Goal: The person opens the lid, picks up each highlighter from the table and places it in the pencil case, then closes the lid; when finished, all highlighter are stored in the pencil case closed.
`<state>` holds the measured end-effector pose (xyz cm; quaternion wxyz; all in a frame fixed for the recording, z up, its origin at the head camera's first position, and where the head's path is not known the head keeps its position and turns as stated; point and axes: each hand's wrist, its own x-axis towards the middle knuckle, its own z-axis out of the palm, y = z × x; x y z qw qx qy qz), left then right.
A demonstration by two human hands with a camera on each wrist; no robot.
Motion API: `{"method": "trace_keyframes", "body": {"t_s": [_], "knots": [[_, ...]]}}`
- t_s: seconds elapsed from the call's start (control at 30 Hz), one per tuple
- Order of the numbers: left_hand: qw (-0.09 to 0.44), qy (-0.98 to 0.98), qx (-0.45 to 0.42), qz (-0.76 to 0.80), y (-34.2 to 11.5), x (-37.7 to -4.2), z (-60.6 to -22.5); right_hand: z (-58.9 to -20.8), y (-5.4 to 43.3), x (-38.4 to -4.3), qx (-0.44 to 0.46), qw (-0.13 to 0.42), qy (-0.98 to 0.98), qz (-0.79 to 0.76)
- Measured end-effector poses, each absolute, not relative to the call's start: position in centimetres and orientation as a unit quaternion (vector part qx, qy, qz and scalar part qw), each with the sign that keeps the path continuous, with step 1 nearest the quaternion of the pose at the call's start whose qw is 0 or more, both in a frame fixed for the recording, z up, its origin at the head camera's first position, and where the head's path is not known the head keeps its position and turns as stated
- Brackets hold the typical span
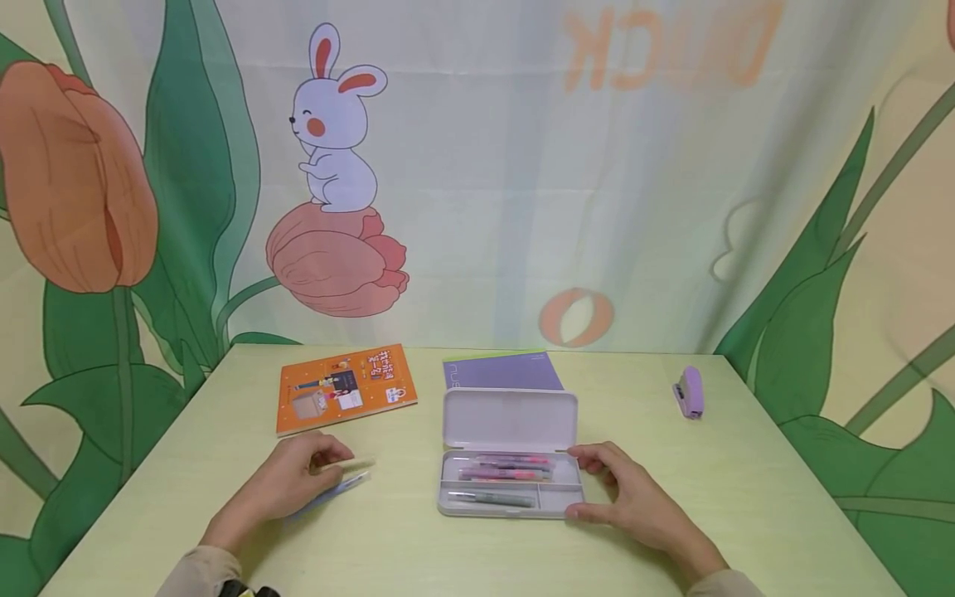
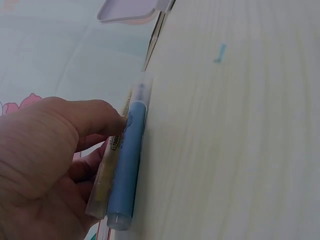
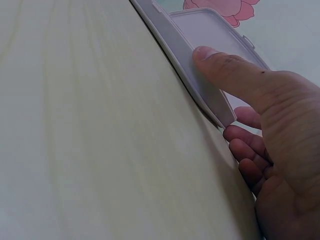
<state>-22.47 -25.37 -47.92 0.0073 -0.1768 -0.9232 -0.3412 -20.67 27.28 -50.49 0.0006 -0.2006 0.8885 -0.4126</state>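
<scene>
My left hand (image 1: 287, 477) holds a yellow pen (image 2: 106, 182) and a blue pen (image 2: 128, 165) side by side, low over the table on the left. Its thumb reaches across to where the two barrels meet; some of the fingers are hidden behind them. Right of it lies a pale pencil case (image 1: 488, 512) with its lid (image 1: 511, 419) raised. Several pink and purple pens (image 1: 507, 474) lie in the rear compartment, and a grey-green pen (image 1: 492, 499) in the front left one. My right hand (image 1: 634, 497) grips the case's right end, thumb (image 3: 225, 70) near the front corner, fingers toward the back.
An orange book (image 1: 346, 390) lies behind my left hand. Behind the raised lid is a purple notebook (image 1: 503, 371). A purple stapler (image 1: 690, 393) stands at the back right of the table (image 1: 746, 481), before a printed curtain (image 1: 477, 207).
</scene>
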Motion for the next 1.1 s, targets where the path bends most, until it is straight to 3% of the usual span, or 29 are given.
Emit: {"method": "trace_keyframes", "body": {"t_s": [0.57, 1.1], "knots": [[0.054, -0.911, -0.218, -0.344, -23.0, -22.6, -47.6, -50.4, 27.4, -20.7, -0.202, 0.000, 0.889, -0.412], [0.066, -0.847, -0.375, -0.370, -13.0, -22.8, -45.4, -50.5, 27.2, -20.7, -0.198, -0.003, 0.891, -0.409]]}}
